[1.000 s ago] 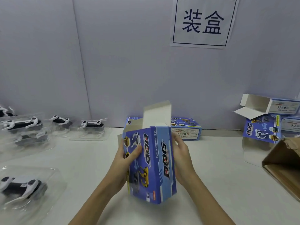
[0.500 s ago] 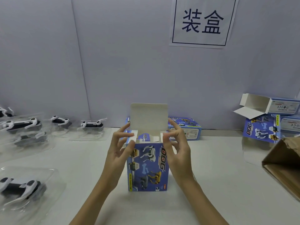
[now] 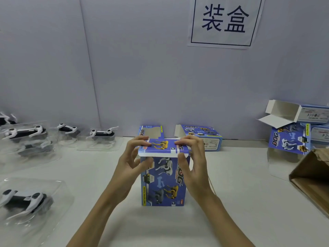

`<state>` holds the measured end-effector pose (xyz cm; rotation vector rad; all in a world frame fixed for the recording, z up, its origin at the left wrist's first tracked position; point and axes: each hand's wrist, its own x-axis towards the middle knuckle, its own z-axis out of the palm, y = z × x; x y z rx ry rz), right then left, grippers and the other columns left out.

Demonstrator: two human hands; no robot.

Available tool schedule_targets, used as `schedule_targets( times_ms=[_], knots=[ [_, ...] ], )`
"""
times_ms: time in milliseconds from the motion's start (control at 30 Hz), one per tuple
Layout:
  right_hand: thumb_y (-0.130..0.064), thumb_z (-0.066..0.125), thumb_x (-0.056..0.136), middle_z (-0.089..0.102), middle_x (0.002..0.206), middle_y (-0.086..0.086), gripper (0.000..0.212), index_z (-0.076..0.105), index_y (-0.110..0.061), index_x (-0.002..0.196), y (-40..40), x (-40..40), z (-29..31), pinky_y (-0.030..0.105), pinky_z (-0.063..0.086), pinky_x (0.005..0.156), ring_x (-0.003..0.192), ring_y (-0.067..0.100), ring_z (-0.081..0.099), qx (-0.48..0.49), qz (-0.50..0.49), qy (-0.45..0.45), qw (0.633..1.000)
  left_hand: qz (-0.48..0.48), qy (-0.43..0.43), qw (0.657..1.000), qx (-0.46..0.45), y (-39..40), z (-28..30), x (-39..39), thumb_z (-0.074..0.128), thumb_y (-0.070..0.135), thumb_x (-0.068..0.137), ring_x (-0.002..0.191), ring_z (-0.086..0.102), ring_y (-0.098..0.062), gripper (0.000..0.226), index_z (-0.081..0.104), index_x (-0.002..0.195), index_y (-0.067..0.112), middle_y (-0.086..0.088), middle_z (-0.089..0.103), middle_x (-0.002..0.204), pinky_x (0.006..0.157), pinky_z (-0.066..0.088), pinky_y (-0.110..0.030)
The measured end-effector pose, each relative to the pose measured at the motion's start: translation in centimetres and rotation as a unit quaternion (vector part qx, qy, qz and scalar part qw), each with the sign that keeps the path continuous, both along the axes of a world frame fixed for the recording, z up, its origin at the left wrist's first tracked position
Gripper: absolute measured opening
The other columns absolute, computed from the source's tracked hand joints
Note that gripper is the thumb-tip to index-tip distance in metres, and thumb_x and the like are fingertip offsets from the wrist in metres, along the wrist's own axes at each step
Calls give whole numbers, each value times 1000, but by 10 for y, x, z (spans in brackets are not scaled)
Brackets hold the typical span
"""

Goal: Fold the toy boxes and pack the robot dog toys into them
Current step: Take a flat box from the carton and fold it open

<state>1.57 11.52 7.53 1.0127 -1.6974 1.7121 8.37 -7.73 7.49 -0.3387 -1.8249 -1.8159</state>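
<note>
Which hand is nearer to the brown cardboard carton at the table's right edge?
Right. The right hand is on the right side of the upright toy box, the side toward the brown carton. The left hand is on the box's far side, farther away.

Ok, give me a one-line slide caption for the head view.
Both hands, left and right, press the top flap down on an upright blue toy box standing on the white table.

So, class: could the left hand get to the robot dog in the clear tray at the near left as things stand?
Probably yes, once free. The left hand now pinches the box lid; the robot dog lies uncovered on that side, bare table between them.
</note>
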Motion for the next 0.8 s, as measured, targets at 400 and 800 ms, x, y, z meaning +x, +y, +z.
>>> schedule_targets(
  times_ms=[400,800],
  knots=[
    [-64,47,102,50,147,-14,59,36,-31,148,-9,6,-10,55,59,92,132,27,58,-54,36,-64,996,37,40,998,29,18,-6,0,66,47,95,115,71,-25,32,42,116,41,5,54,150,71,65,-42],
    [-71,61,90,61,126,-25,65,35,-43,143,-16,9,-8,29,62,84,121,17,65,-35,38,-95,994,109,68,989,-80,21,-8,5,49,40,103,148,42,-18,33,53,135,46,18,33,161,97,60,-49]
  ],
)
